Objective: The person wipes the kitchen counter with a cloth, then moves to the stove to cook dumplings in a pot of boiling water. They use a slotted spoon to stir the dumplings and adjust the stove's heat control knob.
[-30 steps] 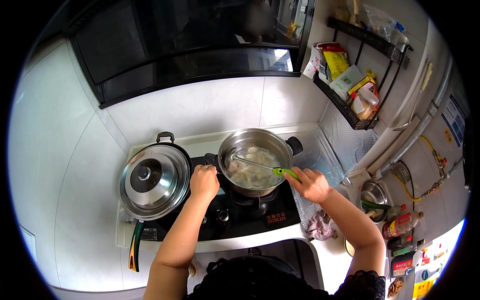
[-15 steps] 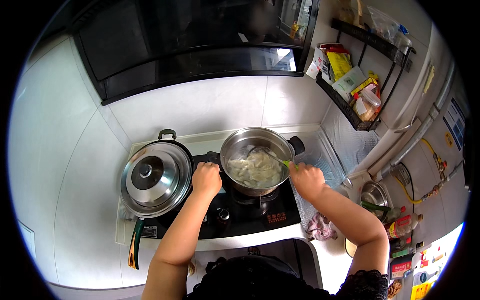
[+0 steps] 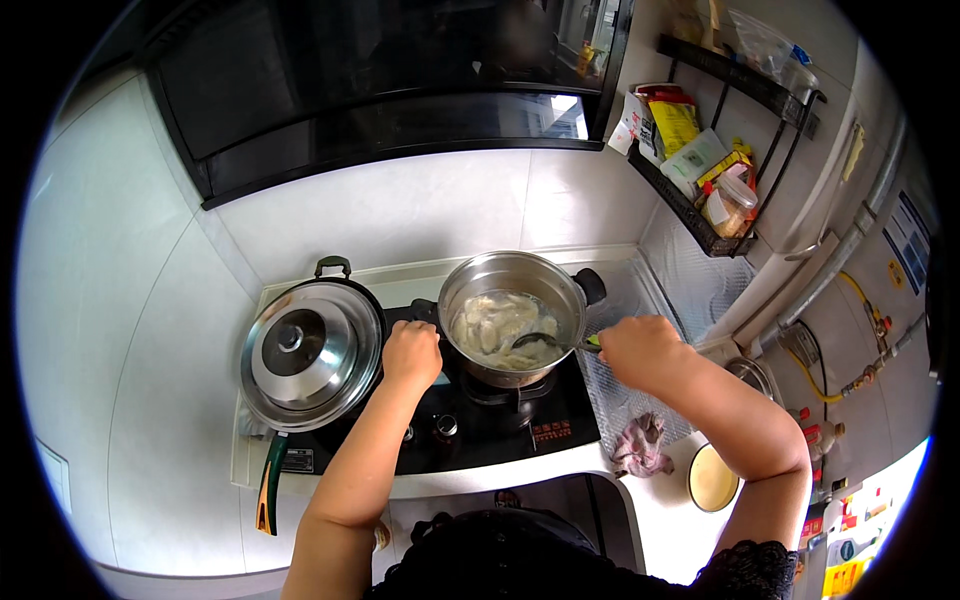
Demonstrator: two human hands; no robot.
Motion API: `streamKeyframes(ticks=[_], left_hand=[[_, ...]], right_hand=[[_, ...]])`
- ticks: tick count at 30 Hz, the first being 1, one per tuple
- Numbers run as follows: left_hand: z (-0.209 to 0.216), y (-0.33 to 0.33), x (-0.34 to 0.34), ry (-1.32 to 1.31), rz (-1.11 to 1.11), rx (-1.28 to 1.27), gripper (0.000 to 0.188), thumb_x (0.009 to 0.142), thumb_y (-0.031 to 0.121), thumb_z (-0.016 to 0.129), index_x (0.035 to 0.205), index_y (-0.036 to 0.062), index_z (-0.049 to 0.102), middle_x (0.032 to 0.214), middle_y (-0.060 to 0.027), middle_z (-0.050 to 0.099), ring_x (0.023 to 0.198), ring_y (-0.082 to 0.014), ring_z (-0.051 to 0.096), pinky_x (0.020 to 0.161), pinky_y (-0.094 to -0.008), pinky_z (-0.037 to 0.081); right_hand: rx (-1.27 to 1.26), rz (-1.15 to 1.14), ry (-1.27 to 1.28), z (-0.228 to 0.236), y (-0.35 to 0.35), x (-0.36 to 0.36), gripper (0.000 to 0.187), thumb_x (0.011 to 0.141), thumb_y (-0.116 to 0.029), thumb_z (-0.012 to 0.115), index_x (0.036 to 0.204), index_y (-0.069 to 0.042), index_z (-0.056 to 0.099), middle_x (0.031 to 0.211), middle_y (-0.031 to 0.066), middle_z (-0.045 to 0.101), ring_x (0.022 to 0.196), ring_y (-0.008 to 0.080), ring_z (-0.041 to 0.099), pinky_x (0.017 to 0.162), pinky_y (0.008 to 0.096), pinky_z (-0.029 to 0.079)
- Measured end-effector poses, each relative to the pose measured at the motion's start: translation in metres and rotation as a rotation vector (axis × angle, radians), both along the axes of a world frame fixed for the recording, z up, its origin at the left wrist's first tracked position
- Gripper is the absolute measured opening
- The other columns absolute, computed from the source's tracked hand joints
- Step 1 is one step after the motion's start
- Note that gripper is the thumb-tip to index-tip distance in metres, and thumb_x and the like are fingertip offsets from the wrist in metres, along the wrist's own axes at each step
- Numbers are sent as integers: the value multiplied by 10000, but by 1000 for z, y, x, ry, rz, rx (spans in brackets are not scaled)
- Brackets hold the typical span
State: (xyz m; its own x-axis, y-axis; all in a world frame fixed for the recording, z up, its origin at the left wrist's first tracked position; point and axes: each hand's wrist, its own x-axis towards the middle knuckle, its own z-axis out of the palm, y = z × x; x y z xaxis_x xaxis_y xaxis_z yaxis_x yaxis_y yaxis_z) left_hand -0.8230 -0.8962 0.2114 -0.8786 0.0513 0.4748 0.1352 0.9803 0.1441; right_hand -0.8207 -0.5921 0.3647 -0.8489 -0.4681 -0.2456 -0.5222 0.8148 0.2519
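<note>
A steel pot (image 3: 470,282) stands on the right burner, holding cloudy water and pale pieces that look like dumplings (image 3: 490,318). My left hand (image 3: 412,352) is closed at the pot's left side, apparently round its dark handle, which the fingers mostly hide. In my right hand (image 3: 640,345), at the right of the pot, is a ladle (image 3: 562,343) with a green grip. The ladle crosses the rim, its dark bowl among the pieces in the near right part of the pot. The pot's right handle (image 3: 591,286) is free of my hands.
A lidded wok (image 3: 340,365) occupies the left of the black gas hob (image 3: 470,445), its handle jutting toward me. On the right counter lie a crumpled cloth (image 3: 642,446) and a round, yellowish-looking container (image 3: 712,478). A wall rack (image 3: 690,205) holds packets and a jar.
My right hand has moved right and slightly toward me. The ladle's bowl has swung from the far middle of the pot to its near right. The left hand stays at the pot.
</note>
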Motion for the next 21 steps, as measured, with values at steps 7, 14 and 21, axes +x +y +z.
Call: streamKeyframes(ticks=[7, 14, 21], left_hand=[[-9, -9, -1, 143, 105, 690, 358, 838, 139, 687, 1159, 31, 569, 1053, -148, 555, 833, -261, 601, 757, -342, 507], [-10, -37, -32, -437, 420, 1747, 363, 935, 445, 574, 1002, 89, 546, 811, -26, 484, 532, -120, 434, 478, -283, 371], [-7, -50, -27, -375, 353, 2109, 419, 917, 432, 611, 649, 161, 436, 590, 28, 415, 488, -92, 382, 434, -248, 288]], right_hand=[[-307, 18, 154, -28, 24, 4, 227, 902, -270, 595, 1056, -118, 663, 808, 131, 679, 738, 327, 675, 656, 440, 538], [-493, 66, 427, -39, 43, 24, 273, 865, -246, 633, 1106, -120, 635, 715, 83, 634, 612, 273, 644, 541, 384, 523], [-601, 129, 501, -29, 53, 48, 283, 821, -196, 679, 1085, -97, 649, 705, 57, 620, 578, 255, 626, 500, 363, 509]])
